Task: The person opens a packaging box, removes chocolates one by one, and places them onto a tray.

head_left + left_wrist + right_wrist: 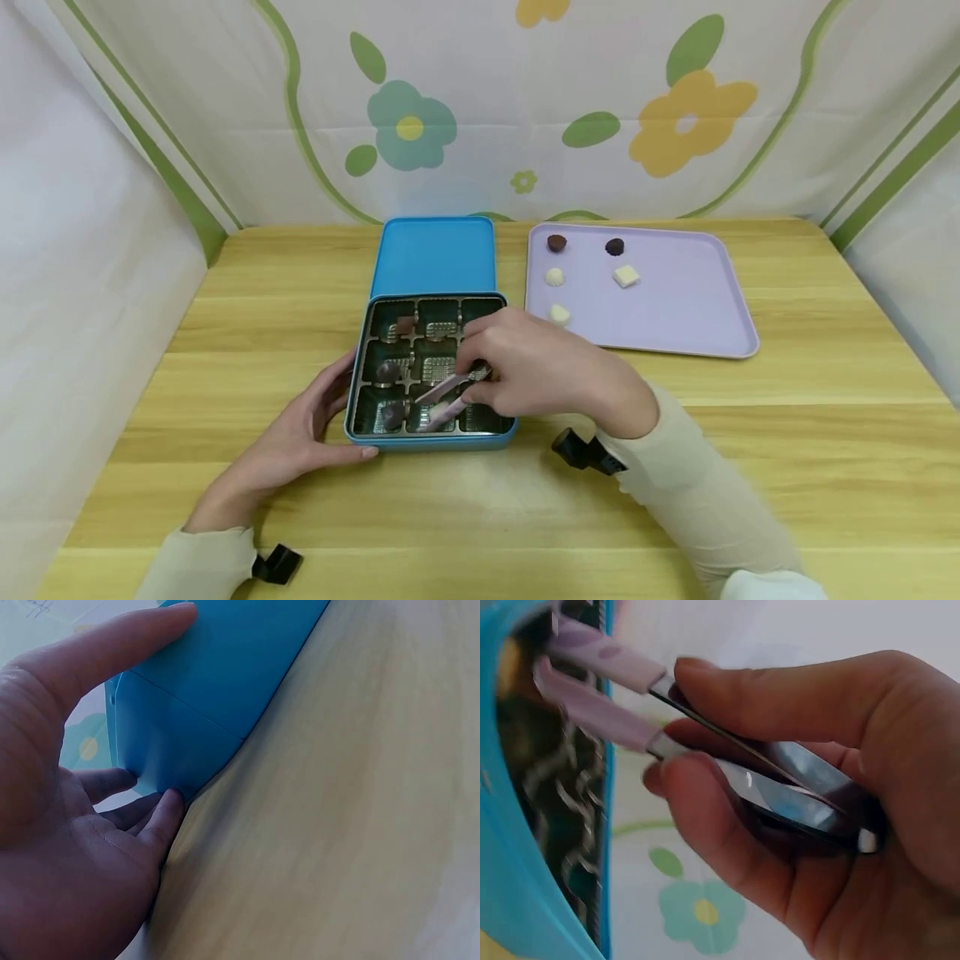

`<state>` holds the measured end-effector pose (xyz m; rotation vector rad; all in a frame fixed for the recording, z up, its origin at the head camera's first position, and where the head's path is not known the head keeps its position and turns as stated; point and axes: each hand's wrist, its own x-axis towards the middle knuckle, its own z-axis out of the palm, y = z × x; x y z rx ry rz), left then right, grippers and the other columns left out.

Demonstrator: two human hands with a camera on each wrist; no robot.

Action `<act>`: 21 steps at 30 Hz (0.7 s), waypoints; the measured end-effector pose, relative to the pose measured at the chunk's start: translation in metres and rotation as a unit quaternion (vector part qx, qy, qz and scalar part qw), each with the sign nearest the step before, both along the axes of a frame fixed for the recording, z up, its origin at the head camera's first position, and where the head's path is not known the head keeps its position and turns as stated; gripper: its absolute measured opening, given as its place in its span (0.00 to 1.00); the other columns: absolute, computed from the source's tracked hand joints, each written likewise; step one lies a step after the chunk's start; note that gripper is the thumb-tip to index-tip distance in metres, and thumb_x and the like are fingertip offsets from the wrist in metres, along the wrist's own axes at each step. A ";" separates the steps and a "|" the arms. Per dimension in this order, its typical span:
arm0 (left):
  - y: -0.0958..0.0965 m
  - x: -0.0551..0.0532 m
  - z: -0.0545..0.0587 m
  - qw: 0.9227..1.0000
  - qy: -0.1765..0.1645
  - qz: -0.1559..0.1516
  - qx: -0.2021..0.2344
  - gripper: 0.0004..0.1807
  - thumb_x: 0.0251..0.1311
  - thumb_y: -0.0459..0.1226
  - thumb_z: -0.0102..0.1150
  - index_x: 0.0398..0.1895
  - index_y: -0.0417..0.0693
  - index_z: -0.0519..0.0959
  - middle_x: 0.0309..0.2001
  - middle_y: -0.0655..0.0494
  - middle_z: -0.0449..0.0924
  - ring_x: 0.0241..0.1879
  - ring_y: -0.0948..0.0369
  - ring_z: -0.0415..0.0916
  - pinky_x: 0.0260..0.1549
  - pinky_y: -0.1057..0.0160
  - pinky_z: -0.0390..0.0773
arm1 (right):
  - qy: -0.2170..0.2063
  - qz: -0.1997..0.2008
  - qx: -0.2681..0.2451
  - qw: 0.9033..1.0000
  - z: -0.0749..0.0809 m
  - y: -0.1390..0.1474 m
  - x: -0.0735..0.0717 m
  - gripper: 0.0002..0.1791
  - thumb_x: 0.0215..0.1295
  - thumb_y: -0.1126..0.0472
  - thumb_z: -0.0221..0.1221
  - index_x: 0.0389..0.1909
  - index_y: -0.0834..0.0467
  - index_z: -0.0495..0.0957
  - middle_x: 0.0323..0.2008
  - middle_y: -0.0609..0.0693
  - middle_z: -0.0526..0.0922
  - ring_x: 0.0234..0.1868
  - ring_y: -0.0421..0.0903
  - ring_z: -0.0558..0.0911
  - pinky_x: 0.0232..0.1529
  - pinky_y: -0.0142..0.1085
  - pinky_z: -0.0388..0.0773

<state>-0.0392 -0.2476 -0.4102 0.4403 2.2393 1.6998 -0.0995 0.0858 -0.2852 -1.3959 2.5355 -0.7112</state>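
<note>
Tongs [746,784] with pink tips and metal arms are what we see pinched between the thumb and fingers of the right hand [543,367]. Their tips are a little apart, pointing left and down into the near middle compartment of the blue box [442,446]. A pale piece [438,410] shows by the tips; we cannot tell whether they grip it. The left hand [288,433] is spread wide round the box's near left corner, thumb along the near wall, fingertips touching the left side.

In the box's left column we make out a brown square [405,325] at the far end and two dark pieces [387,372] nearer. The blue lid [435,257] lies just beyond the box. To the right and farther off, a lilac tray [675,296] on the wooden table [825,433] holds two dark chocolates [615,247], far, and three white ones [626,277], nearer.
</note>
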 end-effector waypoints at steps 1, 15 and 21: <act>0.000 0.000 0.000 1.000 0.001 -0.001 0.000 0.66 0.54 0.28 0.81 0.90 0.56 0.47 0.86 0.39 0.51 0.77 0.73 0.58 0.71 0.83 0.63 | -0.003 0.003 0.006 1.000 -0.001 -0.002 0.000 0.03 0.66 0.64 0.71 0.38 0.55 0.92 0.37 0.46 0.88 0.29 0.36 0.77 0.32 0.28 0.78; -0.002 -0.001 0.000 1.000 -0.004 0.005 0.001 0.67 0.53 0.28 0.81 0.90 0.58 0.47 0.85 0.43 0.53 0.77 0.74 0.59 0.71 0.83 0.63 | -0.028 -0.011 -0.076 0.997 -0.007 0.013 -0.009 0.03 0.65 0.65 0.73 0.36 0.54 0.93 0.34 0.43 0.89 0.30 0.34 0.77 0.29 0.30 0.78; 0.000 0.000 0.001 1.000 0.002 0.003 0.003 0.66 0.54 0.28 0.81 0.90 0.56 0.47 0.85 0.40 0.52 0.77 0.73 0.58 0.71 0.83 0.62 | -0.010 -0.008 -0.026 1.000 -0.001 0.004 -0.003 0.04 0.64 0.64 0.73 0.39 0.56 0.92 0.35 0.45 0.87 0.28 0.35 0.75 0.29 0.29 0.75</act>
